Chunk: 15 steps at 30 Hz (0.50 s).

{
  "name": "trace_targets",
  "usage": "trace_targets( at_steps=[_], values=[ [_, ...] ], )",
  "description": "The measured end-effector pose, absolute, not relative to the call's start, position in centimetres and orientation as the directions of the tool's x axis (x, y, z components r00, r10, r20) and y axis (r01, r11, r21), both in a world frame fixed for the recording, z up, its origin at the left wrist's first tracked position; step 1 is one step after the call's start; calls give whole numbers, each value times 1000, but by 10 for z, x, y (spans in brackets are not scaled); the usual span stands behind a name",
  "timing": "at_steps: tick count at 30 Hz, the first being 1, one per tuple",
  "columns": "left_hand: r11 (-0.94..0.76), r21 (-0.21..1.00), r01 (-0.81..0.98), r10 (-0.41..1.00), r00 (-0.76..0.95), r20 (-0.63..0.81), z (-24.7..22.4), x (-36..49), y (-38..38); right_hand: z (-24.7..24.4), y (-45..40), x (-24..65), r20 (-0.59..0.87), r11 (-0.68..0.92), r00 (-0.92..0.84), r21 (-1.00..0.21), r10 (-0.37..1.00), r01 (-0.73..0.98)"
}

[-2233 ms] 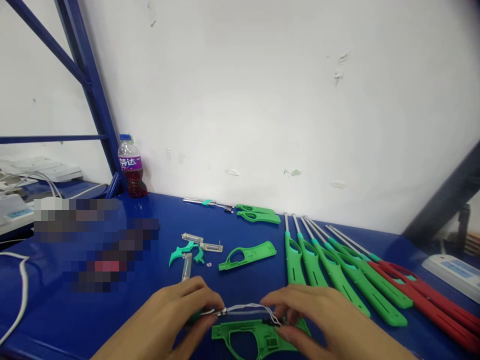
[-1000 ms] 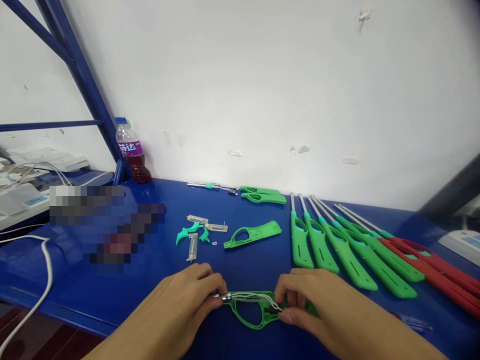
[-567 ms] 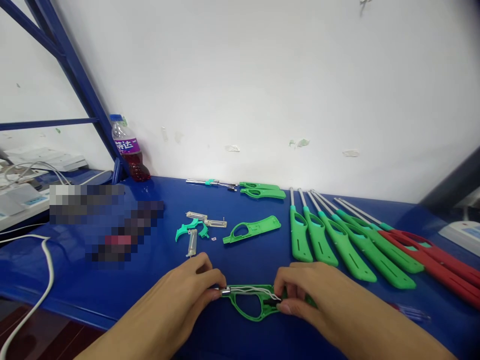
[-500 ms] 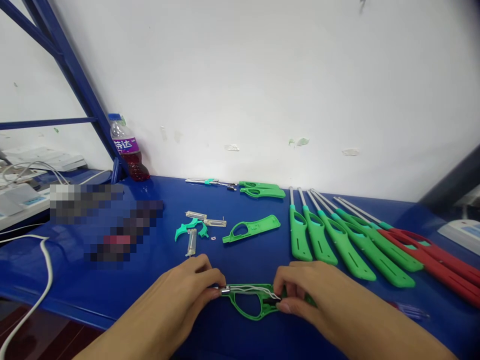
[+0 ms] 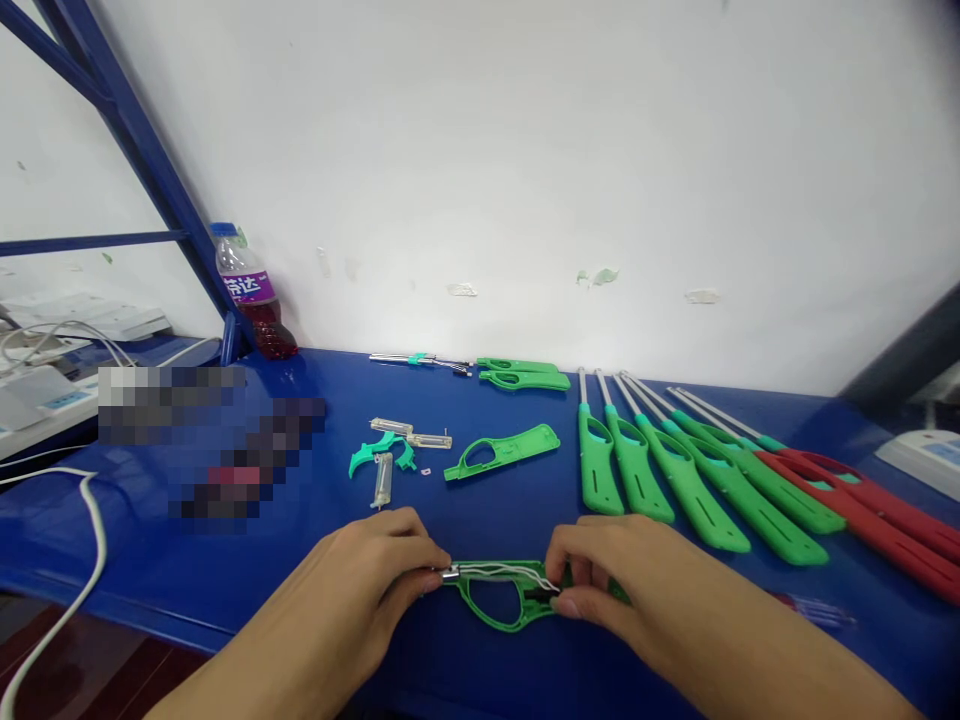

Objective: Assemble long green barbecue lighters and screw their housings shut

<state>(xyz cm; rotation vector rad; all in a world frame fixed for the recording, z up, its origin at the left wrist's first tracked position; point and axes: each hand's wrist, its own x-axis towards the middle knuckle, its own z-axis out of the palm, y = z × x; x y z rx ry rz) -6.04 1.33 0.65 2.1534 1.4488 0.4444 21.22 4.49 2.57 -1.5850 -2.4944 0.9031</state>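
A green half shell with a loop-shaped opening lies between my hands at the table's near side, its inside facing up. White wires run along its upper edge to a black part. My left hand pinches the metal tube at the shell's left end. With thumb and fingers pressed together, my right hand grips the shell's right part by the black part and partly hides it. Behind them lies another green half shell, beside teal trigger pieces and clear small tanks.
Green lighters and red lighters with metal tubes fan out at the right. More green shells and a rod assembly lie near the wall. A bottle stands back left; a white cable hangs at the left.
The view has shifted very slightly. Both hands keep their hold on the shell and its parts, with hardly any movement.
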Motion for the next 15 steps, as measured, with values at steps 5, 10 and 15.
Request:
trace_targets(
  at_steps=[5, 10, 15],
  values=[
    [-317, 559, 767, 925, 379, 5, 5, -60, 12, 26, 44, 213, -253, 311, -484, -507, 838, 804],
    [-322, 527, 786, 925, 381, -3, 7, -59, 10, 30, 41, 212, -285, 288, -460, -484, 841, 826],
    [-334, 491, 804, 924, 383, 0, 7, -59, 9, 27, 42, 214, -238, 311, -481, -514, 844, 799]
  ],
)
